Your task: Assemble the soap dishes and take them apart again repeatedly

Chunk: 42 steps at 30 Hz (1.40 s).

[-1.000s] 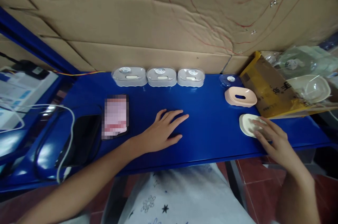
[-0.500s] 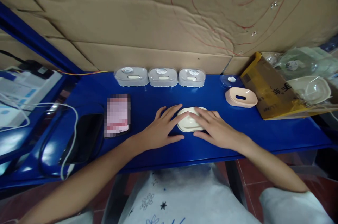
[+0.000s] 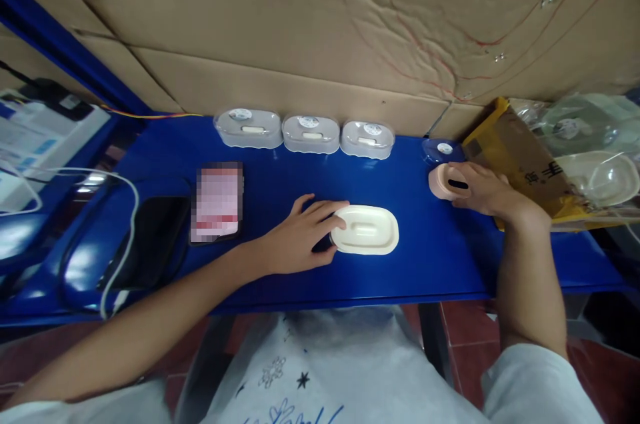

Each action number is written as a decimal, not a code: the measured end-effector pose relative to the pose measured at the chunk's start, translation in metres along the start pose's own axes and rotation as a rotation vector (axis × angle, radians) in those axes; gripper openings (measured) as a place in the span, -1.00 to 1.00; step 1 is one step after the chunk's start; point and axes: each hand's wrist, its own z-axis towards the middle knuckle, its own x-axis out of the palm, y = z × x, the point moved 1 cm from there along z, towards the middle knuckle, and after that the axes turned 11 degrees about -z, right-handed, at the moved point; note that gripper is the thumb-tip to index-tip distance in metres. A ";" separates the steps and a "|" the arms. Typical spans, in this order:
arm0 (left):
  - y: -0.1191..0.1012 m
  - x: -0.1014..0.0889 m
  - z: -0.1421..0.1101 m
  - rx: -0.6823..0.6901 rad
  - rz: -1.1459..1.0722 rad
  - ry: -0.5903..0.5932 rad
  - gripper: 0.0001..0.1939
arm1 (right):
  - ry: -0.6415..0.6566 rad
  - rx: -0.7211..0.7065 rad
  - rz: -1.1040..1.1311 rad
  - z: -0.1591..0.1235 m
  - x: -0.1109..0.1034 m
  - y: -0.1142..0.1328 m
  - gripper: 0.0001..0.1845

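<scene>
My left hand [image 3: 305, 234] holds the left end of a cream oval tray [image 3: 370, 231] lying on the blue table, fingers along its back edge and thumb near its front corner. A raised bar runs along the tray's middle. Farther right, my right hand [image 3: 483, 191] is closed around the right side of a pink oval box [image 3: 445, 181] with a dark slot in its top. Its fingers cover part of the box. Just behind the box lies a clear plastic lid [image 3: 443, 151] with a round sticker.
Several clear-topped oval boxes stand in a row against the cardboard wall, such as this one [image 3: 311, 135]. A phone [image 3: 217, 204] lies at the left, near a white cable [image 3: 133, 231]. At the right, an open carton [image 3: 530, 177] holds clear lids and cream parts.
My right hand has left the cream tray and moved right to grip the pink box. The left hand has stayed at the tray's left end. The camera view has shifted slightly.
</scene>
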 end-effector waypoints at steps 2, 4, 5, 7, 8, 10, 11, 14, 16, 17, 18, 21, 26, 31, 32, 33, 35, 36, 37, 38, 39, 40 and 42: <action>-0.001 -0.001 -0.001 -0.002 -0.005 -0.005 -0.67 | 0.051 0.020 -0.022 0.001 -0.004 0.016 -0.27; -0.001 -0.001 -0.002 -0.013 -0.017 -0.009 -0.59 | 0.070 -0.021 0.006 -0.001 -0.015 0.038 -0.21; -0.001 -0.001 -0.002 -0.019 -0.028 -0.010 -0.53 | 0.052 -0.071 0.052 -0.003 -0.022 0.052 -0.19; 0.000 -0.001 -0.002 -0.035 -0.063 -0.010 -0.38 | -0.025 -0.200 0.177 -0.011 -0.037 0.085 -0.16; 0.001 0.000 -0.001 -0.045 -0.086 -0.008 -0.31 | -0.050 -0.261 0.209 -0.017 -0.043 0.104 -0.16; 0.004 0.001 0.000 -0.064 -0.125 -0.010 -0.22 | -0.074 -0.374 0.201 -0.028 -0.049 0.142 -0.14; 0.005 0.002 0.001 -0.071 -0.135 -0.016 -0.19 | -0.076 -0.434 0.174 -0.033 -0.050 0.158 -0.12; 0.007 0.003 0.001 -0.085 -0.137 -0.032 -0.10 | -0.096 -0.561 0.124 -0.043 -0.045 0.189 -0.13; 0.007 0.003 0.000 -0.107 -0.146 -0.021 0.05 | -0.104 -0.579 0.104 -0.043 -0.039 0.194 -0.16; 0.007 0.002 0.000 -0.117 -0.153 -0.005 0.15 | -0.105 -0.575 0.092 -0.042 -0.036 0.192 -0.18; 0.007 0.002 -0.001 -0.125 -0.160 0.012 0.26 | -0.104 -0.568 0.081 -0.041 -0.033 0.190 -0.19; 0.005 0.000 -0.003 -0.131 -0.177 0.037 0.43 | -0.088 -0.552 0.071 -0.036 -0.024 0.188 -0.19; 0.003 0.000 -0.003 -0.110 -0.189 -0.002 0.29 | -0.080 -0.576 0.081 -0.034 -0.013 0.200 -0.15; 0.004 0.003 -0.002 -0.081 -0.141 0.004 0.06 | -0.080 -0.566 0.074 -0.034 -0.008 0.205 -0.14; 0.005 0.003 -0.002 -0.080 -0.135 0.004 0.03 | -0.084 -0.566 0.074 -0.034 -0.008 0.205 -0.14; 0.006 0.004 -0.002 -0.077 -0.133 0.001 0.01 | -0.094 -0.569 0.075 -0.034 -0.007 0.205 -0.15; 0.007 0.004 -0.002 -0.072 -0.137 -0.008 -0.01 | -0.126 -0.580 0.085 -0.034 -0.007 0.205 -0.18; 0.007 0.004 -0.002 -0.072 -0.140 -0.013 -0.01 | -0.139 -0.583 0.091 -0.034 -0.006 0.206 -0.20; 0.007 0.004 -0.002 -0.074 -0.141 -0.016 0.00 | -0.147 -0.584 0.097 -0.034 -0.006 0.206 -0.21; 0.007 0.004 -0.002 -0.079 -0.142 -0.017 0.01 | -0.147 -0.585 0.103 -0.033 -0.006 0.206 -0.21; 0.007 0.003 -0.002 -0.083 -0.141 -0.016 0.01 | -0.141 -0.584 0.106 -0.033 -0.005 0.207 -0.21; 0.007 0.003 -0.002 -0.088 -0.138 -0.012 0.01 | -0.132 -0.583 0.106 -0.033 -0.005 0.207 -0.20; 0.007 0.003 -0.002 -0.094 -0.131 -0.010 -0.02 | -0.117 -0.585 0.094 -0.032 -0.004 0.207 -0.21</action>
